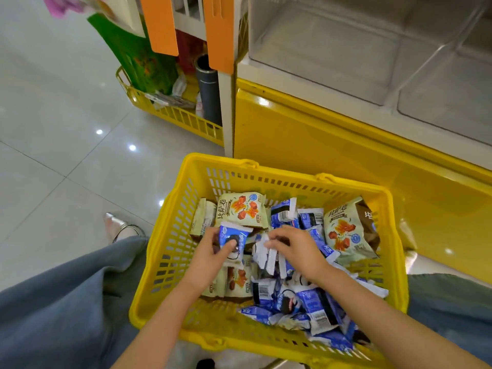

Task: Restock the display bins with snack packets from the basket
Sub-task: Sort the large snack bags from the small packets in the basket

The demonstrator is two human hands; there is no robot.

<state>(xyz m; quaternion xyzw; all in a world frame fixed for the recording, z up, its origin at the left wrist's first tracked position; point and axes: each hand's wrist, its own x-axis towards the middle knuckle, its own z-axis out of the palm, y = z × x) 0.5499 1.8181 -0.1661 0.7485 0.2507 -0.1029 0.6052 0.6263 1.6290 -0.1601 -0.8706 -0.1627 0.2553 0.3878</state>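
A yellow plastic basket (186,209) stands on the floor in front of me, holding several blue-and-white snack packets (306,302) and cream-coloured packets (242,209). My left hand (210,251) grips one blue packet (234,238) upright above the pile. My right hand (295,249) reaches into the middle of the basket, its fingers curled round a bunch of blue-and-white packets (266,255). Clear display bins (332,49) sit on the shelf above, at the upper right.
A yellow cabinet front (319,145) rises just behind the basket. A second yellow basket (170,113) with a green bag and a dark cylinder sits at the back left. Glossy tiled floor (53,129) spreads to the left. My grey-trousered knees flank the basket.
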